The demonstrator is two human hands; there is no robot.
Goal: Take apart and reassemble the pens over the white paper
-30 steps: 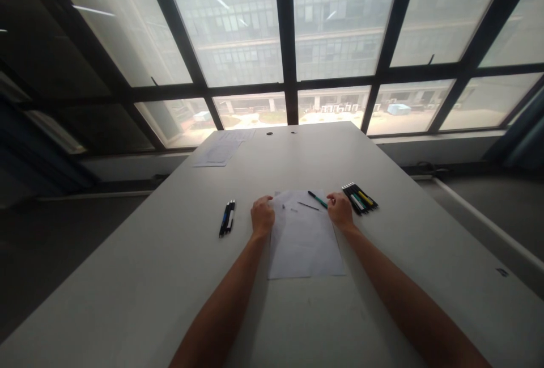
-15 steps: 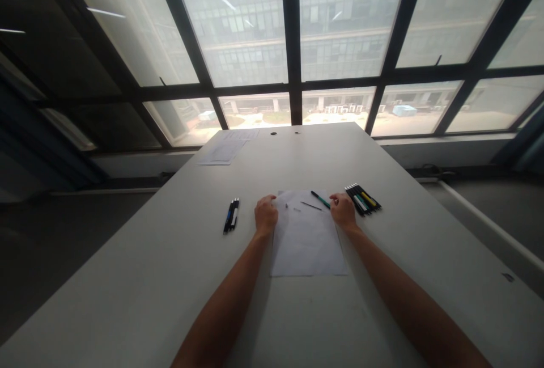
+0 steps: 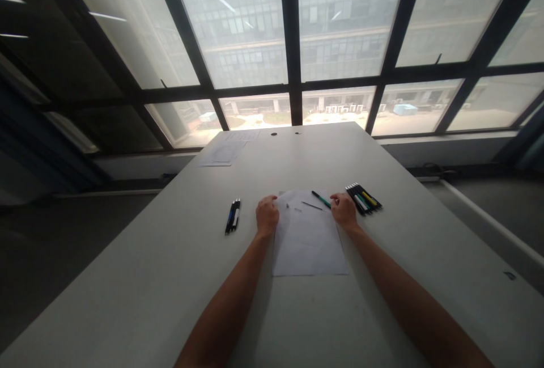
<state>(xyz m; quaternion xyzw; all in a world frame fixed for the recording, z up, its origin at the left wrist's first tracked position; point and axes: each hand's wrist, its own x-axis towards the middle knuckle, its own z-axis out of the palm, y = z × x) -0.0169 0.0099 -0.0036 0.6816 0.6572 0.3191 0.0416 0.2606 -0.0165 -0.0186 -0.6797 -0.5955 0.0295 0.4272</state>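
Observation:
A white sheet of paper (image 3: 312, 246) lies on the table between my two hands. My left hand (image 3: 267, 215) rests at the sheet's upper left edge, its fingers curled in and no object visible in them. At the upper right edge, my right hand (image 3: 343, 210) is loosely curled too, also without a visible object. Beside its fingers lies a green and black pen barrel (image 3: 320, 199). A thin dark pen refill (image 3: 312, 206) lies on the paper's upper part. Left of it are a small, pale, spring-like piece (image 3: 298, 210) and a tiny dark piece (image 3: 288, 206).
Several black pens with coloured parts (image 3: 364, 199) lie in a row right of my right hand. A smaller group of pens (image 3: 233, 216) lies left of my left hand. Printed papers (image 3: 221, 153) are at the white table's (image 3: 306, 320) far left, before large windows.

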